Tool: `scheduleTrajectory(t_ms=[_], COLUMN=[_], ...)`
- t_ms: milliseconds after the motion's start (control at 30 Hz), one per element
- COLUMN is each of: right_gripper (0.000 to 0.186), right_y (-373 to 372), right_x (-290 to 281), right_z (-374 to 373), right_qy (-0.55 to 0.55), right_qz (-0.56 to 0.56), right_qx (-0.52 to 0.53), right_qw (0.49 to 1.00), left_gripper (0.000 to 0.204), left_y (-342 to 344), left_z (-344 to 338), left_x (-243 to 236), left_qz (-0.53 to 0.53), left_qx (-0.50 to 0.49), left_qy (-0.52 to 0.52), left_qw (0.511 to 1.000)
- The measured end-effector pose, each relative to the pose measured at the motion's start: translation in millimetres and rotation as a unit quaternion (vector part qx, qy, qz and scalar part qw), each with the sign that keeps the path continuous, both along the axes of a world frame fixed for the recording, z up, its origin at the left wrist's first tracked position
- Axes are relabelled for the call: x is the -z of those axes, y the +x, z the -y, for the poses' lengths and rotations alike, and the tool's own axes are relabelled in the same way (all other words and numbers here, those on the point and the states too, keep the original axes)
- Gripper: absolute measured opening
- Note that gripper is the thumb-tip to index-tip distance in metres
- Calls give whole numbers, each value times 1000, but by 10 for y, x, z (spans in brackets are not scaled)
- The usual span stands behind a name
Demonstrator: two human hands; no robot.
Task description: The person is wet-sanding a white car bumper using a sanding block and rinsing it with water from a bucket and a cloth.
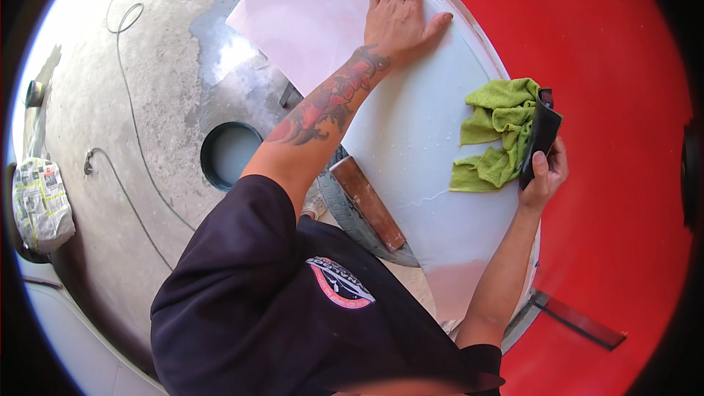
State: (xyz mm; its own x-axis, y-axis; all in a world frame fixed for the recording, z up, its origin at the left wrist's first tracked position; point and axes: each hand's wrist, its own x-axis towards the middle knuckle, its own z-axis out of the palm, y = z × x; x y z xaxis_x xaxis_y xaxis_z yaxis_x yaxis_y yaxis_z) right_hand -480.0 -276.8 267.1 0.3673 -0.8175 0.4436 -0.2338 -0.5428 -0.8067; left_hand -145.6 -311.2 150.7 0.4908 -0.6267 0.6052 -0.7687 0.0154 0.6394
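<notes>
My left hand lies flat on the upper part of a pale white and pinkish car body panel, fingers stretched and thumb apart. At the panel's right edge, my right hand grips a thin black sheet that looks like folded sandpaper, the thumb pressed on its near face. A crumpled green cloth lies on the panel right beside the sheet and partly behind it. Wet streaks and droplets show on the panel's surface. Toward the panel's lower left edge rests a long reddish-brown block.
A red painted surface fills the right side, with a dark strip low down. On the wet concrete floor stands a dark bucket of cloudy water. A thin hose winds across the floor. Far left is a paper-wrapped object.
</notes>
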Motion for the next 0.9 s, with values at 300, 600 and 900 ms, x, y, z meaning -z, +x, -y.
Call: scheduleTrajectory(t_ms=[300, 600, 900], right_gripper=[56, 57, 54], right_y=[-5, 15, 85], right_x=[7, 21, 13], right_z=[6, -4, 3], right_qy=[7, -20, -13], right_qz=[20, 2, 11], right_qx=[0, 19, 15], right_qw=[1000, 1000, 1000], left_gripper=[97, 104, 95], left_y=[-386, -709, 1099], left_z=[-978, -1495, -235], left_x=[517, 904, 787], left_qz=[55, 61, -133], left_qx=[81, 108, -122], left_qy=[69, 104, 95], left_qw=[993, 987, 979])
